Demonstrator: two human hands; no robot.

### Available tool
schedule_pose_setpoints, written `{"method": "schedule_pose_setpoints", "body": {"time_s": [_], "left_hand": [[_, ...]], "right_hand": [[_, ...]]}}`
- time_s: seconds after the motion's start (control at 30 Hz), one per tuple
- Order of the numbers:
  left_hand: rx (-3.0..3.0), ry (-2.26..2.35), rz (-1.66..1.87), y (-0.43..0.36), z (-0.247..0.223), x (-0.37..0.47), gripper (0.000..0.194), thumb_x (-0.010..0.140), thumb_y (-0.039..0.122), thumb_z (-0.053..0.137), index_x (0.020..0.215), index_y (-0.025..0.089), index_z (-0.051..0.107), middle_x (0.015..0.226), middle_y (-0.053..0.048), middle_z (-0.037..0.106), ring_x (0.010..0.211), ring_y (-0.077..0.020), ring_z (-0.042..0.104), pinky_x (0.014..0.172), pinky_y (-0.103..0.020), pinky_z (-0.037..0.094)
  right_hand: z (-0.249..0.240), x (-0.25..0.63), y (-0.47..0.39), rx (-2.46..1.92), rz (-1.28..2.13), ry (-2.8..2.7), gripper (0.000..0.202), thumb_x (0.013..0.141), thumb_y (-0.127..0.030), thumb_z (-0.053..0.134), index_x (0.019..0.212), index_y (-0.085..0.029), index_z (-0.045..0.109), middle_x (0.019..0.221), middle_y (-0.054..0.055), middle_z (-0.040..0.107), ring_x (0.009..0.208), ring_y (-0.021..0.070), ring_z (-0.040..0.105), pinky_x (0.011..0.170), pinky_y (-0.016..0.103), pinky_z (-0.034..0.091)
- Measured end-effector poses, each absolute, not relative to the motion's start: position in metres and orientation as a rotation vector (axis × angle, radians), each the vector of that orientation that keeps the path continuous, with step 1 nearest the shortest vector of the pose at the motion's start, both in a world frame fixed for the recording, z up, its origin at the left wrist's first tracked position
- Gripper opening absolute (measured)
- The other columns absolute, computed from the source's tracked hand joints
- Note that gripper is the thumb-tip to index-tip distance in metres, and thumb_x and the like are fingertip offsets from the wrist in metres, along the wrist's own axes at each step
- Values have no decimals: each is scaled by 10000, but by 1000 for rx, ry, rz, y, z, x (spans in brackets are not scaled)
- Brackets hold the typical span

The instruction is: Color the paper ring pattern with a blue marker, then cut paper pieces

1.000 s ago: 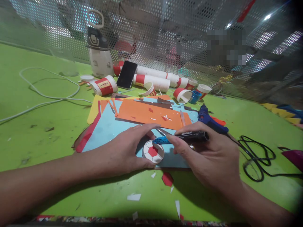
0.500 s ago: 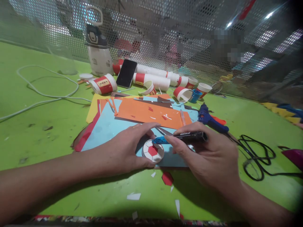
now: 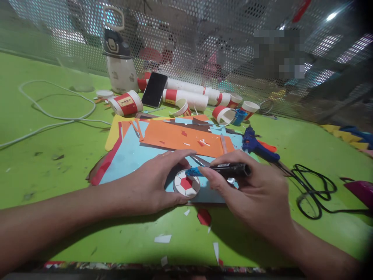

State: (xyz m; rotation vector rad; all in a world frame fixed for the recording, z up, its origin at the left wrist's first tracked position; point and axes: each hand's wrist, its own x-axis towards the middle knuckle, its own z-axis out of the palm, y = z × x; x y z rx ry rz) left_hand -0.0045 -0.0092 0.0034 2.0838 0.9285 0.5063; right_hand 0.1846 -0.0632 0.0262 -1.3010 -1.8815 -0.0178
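Note:
My left hand (image 3: 153, 181) curves around a small white disc (image 3: 190, 190), thumb and fingers at its rim. A red hexagon sits at the disc's centre, with dark lines running out to the edge and small blue dots near the upper rim. In my right hand (image 3: 253, 190) is a marker (image 3: 225, 170) with a black barrel and blue front end, its tip at the upper part of the disc. Light blue paper (image 3: 128, 161) lies beneath the disc. Just beyond, a silver metal tool (image 3: 199, 160) is partly hidden by my hands.
Orange paper (image 3: 166, 136) tops the stack. Behind it are paper cups (image 3: 126, 103), a phone (image 3: 155, 90) and a bottle (image 3: 121, 72). A blue glue gun (image 3: 259, 146) with a black cord (image 3: 310, 208) lies right; a red hexagon (image 3: 204, 217) and paper scraps lie in front.
The view has shifted slightly. The marker tip has moved a little left along the disc's upper edge; both hands keep their holds.

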Motion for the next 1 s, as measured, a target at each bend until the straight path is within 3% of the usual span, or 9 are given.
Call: {"method": "schedule_pose_setpoints", "body": {"time_s": [0.17,0.33,0.43,0.63,0.87,1.0], "left_hand": [[2060,921,495,-8,0,-5,835,710,269,795,1440,211,393,1303,-107,611,1172,-310,579,970,-430,490],[2097,946,510,-9,-1,-6,786,707,322,796,1403,230,442,1257,-93,633,1118,-308,604,958,-436,494],[2114,945,501,-9,2,-6,788,719,348,787,1412,234,430,1234,-84,636,1075,-291,619,952,-428,495],[2083,938,452,-9,5,-8,823,708,318,781,1426,203,397,1287,-104,610,1129,-309,595,1000,-450,464],[1994,930,447,-7,2,-10,866,707,257,780,1452,219,339,1299,-82,612,1175,-284,574,1020,-423,444],[1959,956,449,-5,-1,-9,891,699,297,800,1456,214,336,1297,-89,611,1185,-285,568,1014,-425,451]], "right_hand": [[30,186,-69,-1303,-40,-1793,151,829,-279,714,745,-236,596,567,-67,639,472,89,569,474,216,443],[36,188,-71,-1314,-13,-1723,106,829,-265,710,757,-242,635,626,-49,642,523,92,566,534,231,466],[39,192,-66,-1367,244,-1563,74,835,-285,710,780,-244,681,579,-50,591,510,101,561,504,239,460],[37,203,-51,-1358,860,-1379,247,816,-460,722,764,-223,677,514,-55,527,489,107,507,467,243,421],[35,210,-51,-1314,1040,-1458,184,868,-406,667,848,-223,680,572,-36,600,560,127,555,529,250,451],[41,203,-52,-1424,918,-1588,186,890,-334,620,772,-207,685,537,-26,622,505,107,528,443,206,412]]}}
